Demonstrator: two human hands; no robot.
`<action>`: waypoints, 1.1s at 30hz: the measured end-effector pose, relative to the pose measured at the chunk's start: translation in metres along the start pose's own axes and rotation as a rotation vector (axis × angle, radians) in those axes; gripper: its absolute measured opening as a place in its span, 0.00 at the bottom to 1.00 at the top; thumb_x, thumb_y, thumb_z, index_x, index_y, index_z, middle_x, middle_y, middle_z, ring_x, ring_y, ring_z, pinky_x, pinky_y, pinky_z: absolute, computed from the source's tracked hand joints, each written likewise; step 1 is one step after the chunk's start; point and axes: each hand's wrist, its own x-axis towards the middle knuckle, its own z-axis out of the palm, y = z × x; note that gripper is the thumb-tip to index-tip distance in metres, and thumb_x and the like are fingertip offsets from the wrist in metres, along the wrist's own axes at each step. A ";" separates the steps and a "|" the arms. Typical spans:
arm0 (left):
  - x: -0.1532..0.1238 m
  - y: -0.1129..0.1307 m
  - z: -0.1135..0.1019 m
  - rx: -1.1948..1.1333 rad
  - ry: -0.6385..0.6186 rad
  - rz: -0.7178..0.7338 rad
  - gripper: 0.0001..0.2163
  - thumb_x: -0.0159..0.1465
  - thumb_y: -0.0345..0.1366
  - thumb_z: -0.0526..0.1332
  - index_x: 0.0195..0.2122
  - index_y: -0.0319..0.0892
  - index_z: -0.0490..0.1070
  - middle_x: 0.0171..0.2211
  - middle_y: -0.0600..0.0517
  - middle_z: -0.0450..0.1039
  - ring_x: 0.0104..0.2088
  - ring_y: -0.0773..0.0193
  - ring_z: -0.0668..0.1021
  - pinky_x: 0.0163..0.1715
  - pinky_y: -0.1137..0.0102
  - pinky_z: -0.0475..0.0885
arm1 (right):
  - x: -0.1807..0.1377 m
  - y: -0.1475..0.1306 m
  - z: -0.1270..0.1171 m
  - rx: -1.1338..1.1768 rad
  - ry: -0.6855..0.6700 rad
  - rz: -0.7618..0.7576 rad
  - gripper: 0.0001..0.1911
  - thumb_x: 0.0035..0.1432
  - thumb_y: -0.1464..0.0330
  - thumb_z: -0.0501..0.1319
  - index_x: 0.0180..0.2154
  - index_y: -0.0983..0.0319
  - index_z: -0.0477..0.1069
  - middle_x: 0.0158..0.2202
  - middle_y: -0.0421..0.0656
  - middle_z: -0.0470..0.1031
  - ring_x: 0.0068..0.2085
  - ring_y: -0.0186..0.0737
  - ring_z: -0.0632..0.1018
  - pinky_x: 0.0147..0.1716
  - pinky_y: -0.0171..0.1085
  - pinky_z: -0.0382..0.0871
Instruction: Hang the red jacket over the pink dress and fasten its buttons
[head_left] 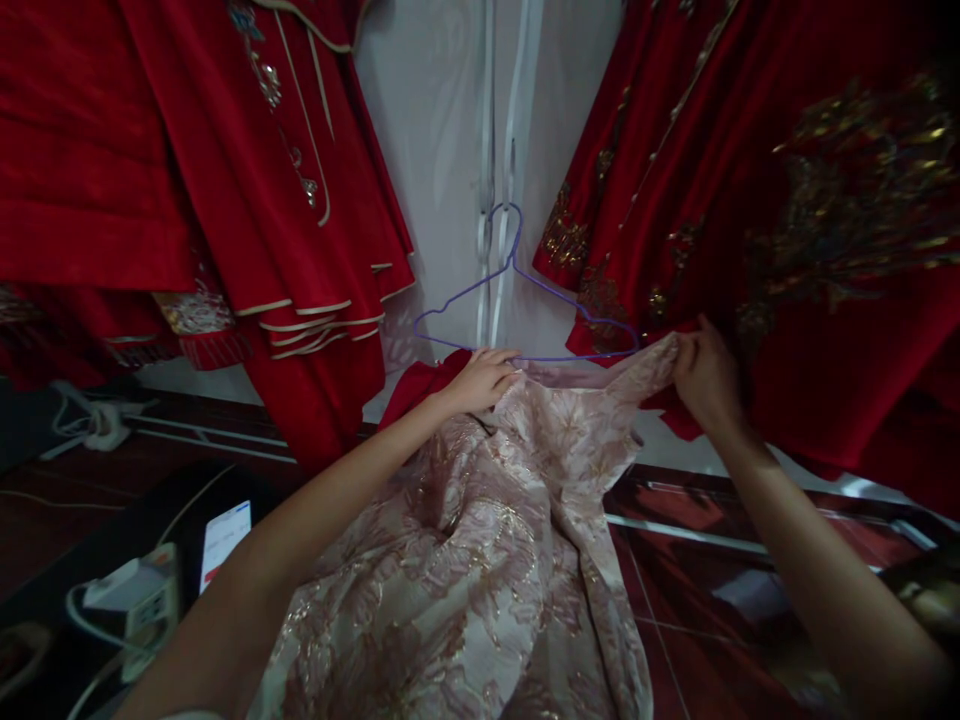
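Note:
A pale pink brocade dress (480, 560) with a shiny floral pattern spreads down the middle of the view. My left hand (486, 380) grips its top edge near the centre, fingers curled over the fabric. At the upper right corner of the bodice, my right hand (705, 375) pinches the dress and pulls that corner outward. Just above the neckline hangs a thin purple wire hanger (512, 262), its hook up at a white vertical rail. The hanger's lower bar passes close behind the dress top; whether it touches the fabric I cannot tell.
Red embroidered garments hang at left (300, 200) and right (825, 330). At lower left, a phone (225, 540) with a lit screen and a white power strip (150, 605) with cables lie on a dark surface. Reddish floor tiles (660, 650) show below.

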 end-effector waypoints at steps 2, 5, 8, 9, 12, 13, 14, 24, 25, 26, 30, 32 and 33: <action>-0.004 -0.001 -0.004 -0.026 0.019 0.009 0.15 0.66 0.39 0.47 0.44 0.45 0.72 0.57 0.48 0.63 0.57 0.59 0.65 0.59 0.54 0.53 | 0.000 0.012 -0.002 -0.068 0.009 0.003 0.15 0.60 0.68 0.46 0.37 0.67 0.69 0.57 0.62 0.62 0.60 0.48 0.62 0.59 0.43 0.54; -0.006 -0.003 -0.009 -0.040 0.015 0.019 0.15 0.66 0.39 0.48 0.43 0.46 0.73 0.57 0.49 0.63 0.57 0.58 0.65 0.59 0.54 0.53 | 0.002 0.014 -0.005 -0.080 0.003 0.015 0.15 0.61 0.67 0.46 0.37 0.66 0.69 0.56 0.61 0.63 0.59 0.48 0.63 0.58 0.43 0.55; -0.005 -0.002 -0.011 -0.042 0.004 0.022 0.15 0.66 0.39 0.48 0.41 0.46 0.74 0.57 0.49 0.64 0.56 0.59 0.66 0.57 0.56 0.56 | 0.006 0.002 -0.006 -0.047 0.029 -0.003 0.15 0.60 0.67 0.46 0.37 0.66 0.69 0.53 0.60 0.66 0.57 0.48 0.65 0.56 0.44 0.57; -0.004 -0.001 -0.011 -0.041 0.007 0.021 0.15 0.66 0.39 0.48 0.41 0.45 0.74 0.57 0.49 0.64 0.56 0.59 0.67 0.57 0.57 0.57 | 0.008 -0.005 -0.005 -0.036 0.044 -0.022 0.15 0.61 0.68 0.46 0.37 0.66 0.69 0.52 0.60 0.67 0.56 0.48 0.66 0.55 0.44 0.57; 0.003 0.006 -0.009 -0.050 0.010 0.015 0.15 0.66 0.40 0.48 0.41 0.45 0.74 0.57 0.50 0.64 0.56 0.59 0.67 0.56 0.58 0.58 | 0.017 -0.028 -0.001 -0.031 0.073 -0.109 0.14 0.61 0.67 0.46 0.37 0.65 0.69 0.48 0.58 0.68 0.52 0.47 0.67 0.53 0.42 0.58; 0.006 0.008 -0.008 -0.065 0.011 0.012 0.15 0.66 0.40 0.48 0.41 0.45 0.74 0.57 0.50 0.64 0.56 0.59 0.67 0.56 0.58 0.59 | 0.021 -0.035 0.002 -0.042 0.075 -0.135 0.14 0.61 0.67 0.47 0.37 0.65 0.69 0.48 0.58 0.68 0.52 0.47 0.67 0.53 0.42 0.57; 0.009 0.011 -0.007 -0.092 0.013 0.012 0.15 0.66 0.40 0.48 0.43 0.45 0.73 0.58 0.50 0.64 0.56 0.59 0.67 0.56 0.58 0.59 | 0.026 -0.041 0.005 -0.058 0.073 -0.152 0.14 0.61 0.67 0.47 0.38 0.65 0.69 0.47 0.57 0.68 0.51 0.47 0.67 0.52 0.42 0.57; 0.006 0.006 -0.016 -0.545 0.048 0.065 0.18 0.66 0.44 0.48 0.46 0.41 0.72 0.53 0.47 0.69 0.54 0.62 0.71 0.55 0.64 0.64 | 0.061 -0.040 0.024 -0.053 0.033 -0.008 0.13 0.59 0.66 0.48 0.35 0.64 0.69 0.37 0.55 0.72 0.39 0.48 0.70 0.40 0.42 0.61; 0.005 0.005 -0.015 -0.589 0.038 0.052 0.19 0.66 0.45 0.48 0.47 0.41 0.72 0.53 0.47 0.69 0.54 0.62 0.71 0.55 0.64 0.64 | 0.060 -0.046 0.025 -0.017 0.000 -0.029 0.13 0.59 0.65 0.48 0.34 0.63 0.69 0.36 0.54 0.73 0.38 0.48 0.71 0.39 0.42 0.61; 0.005 0.004 -0.013 -0.628 0.027 0.040 0.19 0.66 0.45 0.48 0.48 0.41 0.71 0.53 0.47 0.69 0.54 0.62 0.71 0.55 0.64 0.64 | 0.059 -0.054 0.026 0.022 -0.034 -0.054 0.13 0.60 0.63 0.48 0.34 0.62 0.69 0.35 0.52 0.73 0.37 0.47 0.71 0.38 0.42 0.62; 0.009 0.009 -0.011 -0.645 0.022 0.016 0.18 0.66 0.44 0.47 0.49 0.42 0.69 0.53 0.48 0.69 0.54 0.62 0.70 0.55 0.65 0.62 | 0.052 -0.088 0.032 0.116 -0.180 -0.122 0.15 0.61 0.59 0.48 0.35 0.59 0.68 0.32 0.48 0.74 0.32 0.44 0.73 0.32 0.38 0.61; 0.009 0.008 -0.018 -0.558 0.027 0.001 0.19 0.67 0.44 0.45 0.46 0.42 0.70 0.49 0.49 0.72 0.50 0.62 0.72 0.53 0.65 0.63 | 0.049 -0.096 0.033 0.107 -0.238 -0.119 0.15 0.61 0.58 0.48 0.35 0.59 0.67 0.29 0.46 0.74 0.30 0.43 0.73 0.29 0.37 0.60; 0.007 0.005 -0.023 -0.484 0.042 -0.028 0.19 0.67 0.45 0.44 0.44 0.42 0.71 0.46 0.48 0.73 0.48 0.62 0.73 0.52 0.65 0.64 | 0.048 -0.096 0.032 0.103 -0.254 -0.119 0.15 0.61 0.58 0.47 0.35 0.58 0.67 0.28 0.45 0.74 0.29 0.43 0.73 0.29 0.37 0.59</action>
